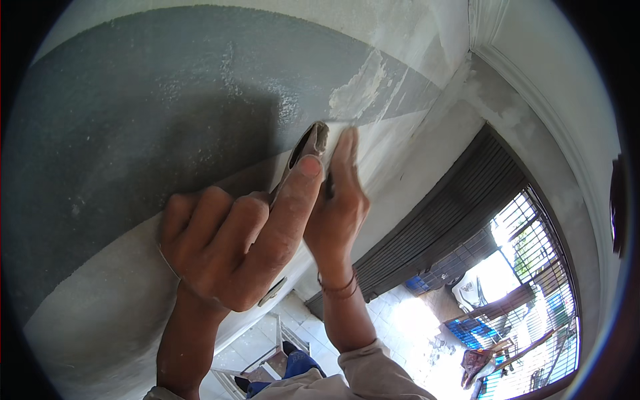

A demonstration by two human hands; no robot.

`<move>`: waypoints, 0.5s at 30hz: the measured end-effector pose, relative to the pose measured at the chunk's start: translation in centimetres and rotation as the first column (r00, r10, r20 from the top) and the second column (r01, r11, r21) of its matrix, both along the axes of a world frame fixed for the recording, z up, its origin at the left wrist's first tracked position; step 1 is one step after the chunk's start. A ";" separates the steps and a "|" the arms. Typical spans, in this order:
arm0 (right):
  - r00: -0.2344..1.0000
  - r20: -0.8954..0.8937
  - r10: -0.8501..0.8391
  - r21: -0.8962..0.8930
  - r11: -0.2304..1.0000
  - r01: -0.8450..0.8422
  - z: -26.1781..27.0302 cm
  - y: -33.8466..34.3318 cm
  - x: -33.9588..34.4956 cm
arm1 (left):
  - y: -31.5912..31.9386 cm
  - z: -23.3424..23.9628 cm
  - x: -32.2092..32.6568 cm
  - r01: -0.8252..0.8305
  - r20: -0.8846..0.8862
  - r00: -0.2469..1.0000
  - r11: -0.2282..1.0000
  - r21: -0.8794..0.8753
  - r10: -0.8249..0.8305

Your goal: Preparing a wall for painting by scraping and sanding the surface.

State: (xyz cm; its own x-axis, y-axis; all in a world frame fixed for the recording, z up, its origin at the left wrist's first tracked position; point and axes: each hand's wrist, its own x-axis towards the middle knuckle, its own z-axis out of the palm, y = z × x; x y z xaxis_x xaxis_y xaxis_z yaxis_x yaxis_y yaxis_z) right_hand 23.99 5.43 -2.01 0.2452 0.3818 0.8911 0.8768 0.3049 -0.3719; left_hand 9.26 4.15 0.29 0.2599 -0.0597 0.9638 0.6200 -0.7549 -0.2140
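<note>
In front of me is a wall (125,125) with a broad dark grey painted area and pale, streaky patches of filler. My left hand (225,245) grips a flat scraper (318,137) crusted with dried material, its index finger stretched along the tool and the other fingers curled near the wall. Close on the right, my slightly blurred right hand (340,200) has its fingers laid along a pale flat blade (336,132) at the wall. Whether blade and scraper are one piece is hidden. A rough pale patch (360,87) lies just above the fingertips.
Below me, a stepladder (267,367) stands on a tiled floor (252,342), with my feet on it. A small plate (272,291) sits low on the wall. To the right are a dark slatted shutter (440,200), a metal grille (530,240) and white ceiling moulding (530,75).
</note>
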 end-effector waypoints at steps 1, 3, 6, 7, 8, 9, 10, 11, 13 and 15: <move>1.000 0.000 0.000 0.003 1.000 0.000 -0.1 0.4 0.2 | 0.1 -0.1 -0.1 -0.008 -0.015 1.000 1.000 -0.008 0.008; 0.999 0.024 0.026 0.065 0.997 -0.028 0.4 1.0 1.2 | 0.1 0.0 -0.1 0.011 -0.013 1.000 1.000 -0.008 -0.011; 0.999 0.030 0.044 0.063 0.997 -0.046 0.2 -0.1 1.1 | -0.1 0.1 0.2 0.035 -0.001 0.999 0.999 -0.003 -0.035; 0.997 0.055 0.060 0.048 0.997 -0.063 -0.4 -0.2 0.9 | 0.1 -0.1 0.2 0.031 0.007 0.999 0.999 0.008 -0.031; 0.992 0.010 0.122 0.011 0.992 -0.122 -0.4 0.1 1.3 | 0.3 -0.1 0.0 0.024 0.005 1.000 1.000 0.009 -0.024; 0.993 0.011 0.115 0.012 0.993 -0.115 0.0 0.2 1.4 | 0.2 0.0 0.1 0.012 0.012 1.000 1.000 0.009 -0.012; 0.997 0.029 0.072 0.041 0.996 -0.074 0.4 0.5 1.5 | 0.1 0.1 0.1 -0.001 0.019 1.000 1.000 0.009 0.000; 0.999 0.044 0.030 0.071 0.997 -0.033 0.6 0.5 1.5 | -0.1 0.2 0.3 0.006 0.020 1.000 1.000 0.010 -0.006; 0.995 -0.029 0.092 0.041 0.995 -0.091 0.1 0.0 0.9 | 0.1 -0.1 0.2 -0.009 0.009 1.000 1.000 -0.004 0.009; 0.993 0.009 0.119 0.035 0.992 -0.119 -0.1 -0.1 1.3 | 0.0 0.0 0.2 -0.026 0.006 1.000 1.000 -0.008 0.026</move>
State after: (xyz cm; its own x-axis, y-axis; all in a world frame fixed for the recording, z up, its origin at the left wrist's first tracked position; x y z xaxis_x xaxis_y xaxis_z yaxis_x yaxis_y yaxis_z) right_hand 25.31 5.36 -2.07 0.1935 0.3763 0.9061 0.8361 0.4200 -0.3529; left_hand 9.45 4.19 0.29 0.2551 -0.0454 0.9659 0.6409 -0.7400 -0.2041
